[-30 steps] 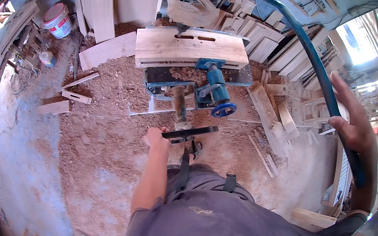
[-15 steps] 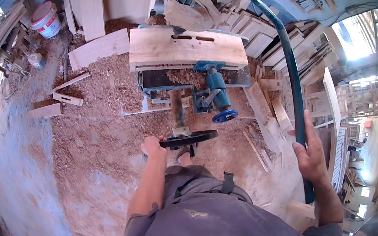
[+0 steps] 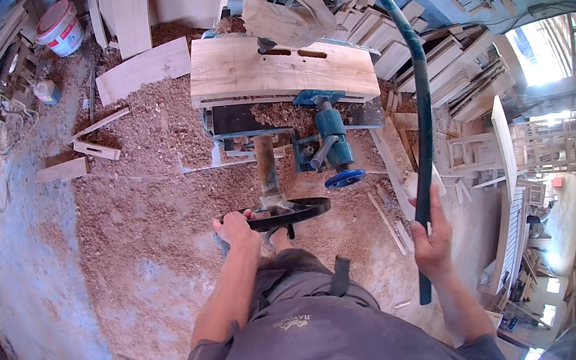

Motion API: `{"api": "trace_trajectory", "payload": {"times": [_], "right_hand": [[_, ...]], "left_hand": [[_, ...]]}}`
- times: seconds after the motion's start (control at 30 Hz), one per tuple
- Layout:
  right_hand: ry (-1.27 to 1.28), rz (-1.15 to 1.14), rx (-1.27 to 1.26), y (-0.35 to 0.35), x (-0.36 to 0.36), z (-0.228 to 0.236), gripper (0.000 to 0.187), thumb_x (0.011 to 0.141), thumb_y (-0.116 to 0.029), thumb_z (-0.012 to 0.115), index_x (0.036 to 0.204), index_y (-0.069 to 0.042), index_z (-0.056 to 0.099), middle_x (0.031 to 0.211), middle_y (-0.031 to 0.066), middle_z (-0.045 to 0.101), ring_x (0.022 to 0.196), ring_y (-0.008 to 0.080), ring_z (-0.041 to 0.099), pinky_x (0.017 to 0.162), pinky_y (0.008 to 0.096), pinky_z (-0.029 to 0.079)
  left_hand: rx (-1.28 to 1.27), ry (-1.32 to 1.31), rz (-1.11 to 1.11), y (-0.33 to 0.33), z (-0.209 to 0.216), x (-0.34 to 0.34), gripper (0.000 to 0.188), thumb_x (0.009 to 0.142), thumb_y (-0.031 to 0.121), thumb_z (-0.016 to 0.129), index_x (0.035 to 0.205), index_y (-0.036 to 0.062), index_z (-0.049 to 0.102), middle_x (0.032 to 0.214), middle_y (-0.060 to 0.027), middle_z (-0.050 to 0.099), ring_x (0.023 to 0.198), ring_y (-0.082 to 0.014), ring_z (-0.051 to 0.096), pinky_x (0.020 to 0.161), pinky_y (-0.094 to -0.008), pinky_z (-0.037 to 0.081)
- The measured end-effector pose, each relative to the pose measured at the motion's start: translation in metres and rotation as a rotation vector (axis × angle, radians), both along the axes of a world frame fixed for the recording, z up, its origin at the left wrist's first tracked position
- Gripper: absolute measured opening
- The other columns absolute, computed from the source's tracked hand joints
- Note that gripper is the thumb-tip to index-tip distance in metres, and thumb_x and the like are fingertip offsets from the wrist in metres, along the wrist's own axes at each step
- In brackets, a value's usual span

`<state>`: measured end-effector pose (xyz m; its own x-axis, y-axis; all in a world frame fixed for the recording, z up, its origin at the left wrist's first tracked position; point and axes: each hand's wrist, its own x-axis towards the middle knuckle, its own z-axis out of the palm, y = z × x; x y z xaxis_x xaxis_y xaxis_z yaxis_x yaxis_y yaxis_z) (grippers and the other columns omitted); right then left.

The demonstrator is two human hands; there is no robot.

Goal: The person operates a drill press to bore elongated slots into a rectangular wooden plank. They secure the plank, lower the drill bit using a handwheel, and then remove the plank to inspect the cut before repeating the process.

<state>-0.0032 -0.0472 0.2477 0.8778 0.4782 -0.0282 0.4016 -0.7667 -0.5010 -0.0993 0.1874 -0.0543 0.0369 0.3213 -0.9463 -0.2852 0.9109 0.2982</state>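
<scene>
1. Wood chips [image 3: 136, 201] lie on the floor [image 3: 40, 274].
2. My left hand [image 3: 236, 231] grips the black wheel [image 3: 314, 208] by its rim, before the machine [image 3: 234, 121]; my right hand [image 3: 433, 242] holds the lever [image 3: 420, 88].
3. I should turn gently, without jerks.

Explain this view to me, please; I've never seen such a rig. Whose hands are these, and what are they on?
No robot here: these are a person's bare hands, seen from a wide fisheye camera worn on the head and looking down, so straight edges bend near the picture's rim. The left hand grips the edge of a black handwheel on the machine. The right hand is at the lower part of a long blue-green lever; how firmly it grips is unclear. Ahead, a pale board with two slots lies on the machine, with a blue-green clamp at its near edge. Wood shavings litter the floor.
</scene>
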Motion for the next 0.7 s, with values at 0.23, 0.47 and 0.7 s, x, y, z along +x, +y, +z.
{"api": "trace_trajectory", "payload": {"times": [0.23, 0.47, 0.7], "right_hand": [[0.03, -0.104, 0.048, 0.005, 0.003, -0.069, 0.066, 0.088, 0.002, 0.055, 0.149, 0.004, 0.029, 0.138, 0.0281, 0.05, 0.123, 0.0396, 0.054, 0.101, 0.0372, 0.043], [-0.305, 0.059, 0.052, 0.003, 0.017, -0.134, 0.065, 0.086, 0.002, 0.057, 0.146, 0.007, 0.033, 0.131, 0.0281, 0.053, 0.118, 0.0424, 0.054, 0.102, 0.0429, 0.042], [-0.376, 0.069, 0.104, 0.005, 0.022, -0.168, 0.066, 0.084, 0.004, 0.057, 0.146, 0.006, 0.034, 0.121, 0.0273, 0.055, 0.106, 0.0434, 0.056, 0.093, 0.0439, 0.045]], "left_hand": [[0.016, 0.01, -0.001, -0.003, -0.002, 0.001, 0.073, 0.086, 0.003, 0.041, 0.153, 0.0189, 0.014, 0.102, -0.0176, 0.05, 0.069, -0.0235, 0.056, 0.058, -0.0403, 0.051], [0.048, 0.042, -0.007, -0.003, 0.003, 0.003, 0.071, 0.086, 0.001, 0.04, 0.151, 0.0177, 0.017, 0.103, -0.0178, 0.051, 0.064, -0.0226, 0.055, 0.054, -0.0405, 0.049], [0.05, 0.048, -0.004, -0.004, 0.003, 0.002, 0.073, 0.085, 0.0, 0.043, 0.151, 0.0177, 0.017, 0.106, -0.018, 0.051, 0.062, -0.0228, 0.056, 0.054, -0.0407, 0.049]]}}
